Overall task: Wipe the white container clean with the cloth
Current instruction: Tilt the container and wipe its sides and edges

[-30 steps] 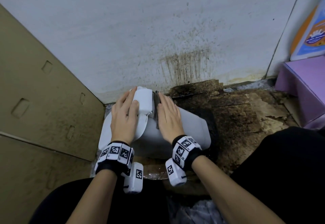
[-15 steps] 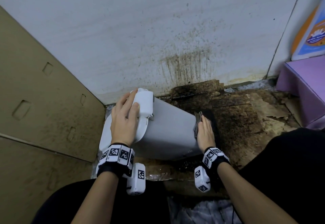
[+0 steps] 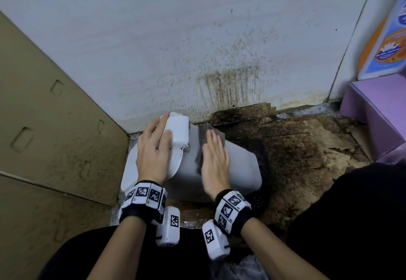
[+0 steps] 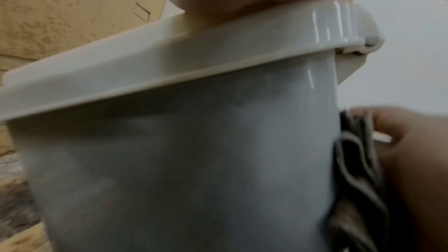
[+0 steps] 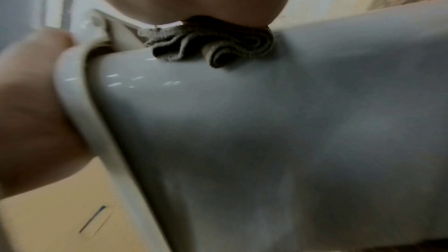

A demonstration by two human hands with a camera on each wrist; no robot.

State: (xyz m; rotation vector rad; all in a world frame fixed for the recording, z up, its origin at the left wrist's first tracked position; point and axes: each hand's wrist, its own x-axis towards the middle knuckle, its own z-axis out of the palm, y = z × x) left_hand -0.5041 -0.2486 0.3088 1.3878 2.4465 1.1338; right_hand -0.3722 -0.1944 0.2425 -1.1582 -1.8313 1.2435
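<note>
The white container lies on its side on the floor, lid end to the left. My left hand grips that lid end, thumb and fingers around the white block on the rim. My right hand lies flat on the container's upper side just right of the lid, pressing the dark grey cloth under palm and fingers. The left wrist view shows the container with the folded cloth against its wall. In the right wrist view the bunched cloth sits under the palm on the container.
Brown cardboard boxes stand close on the left. A stained white wall runs right behind the container. The floor to the right is dark, dirty and peeling. A purple box stands at the far right.
My right hand slid the cloth from beside the lid to the container's base end, and now it is back near the lid. The left hand kept its hold.
</note>
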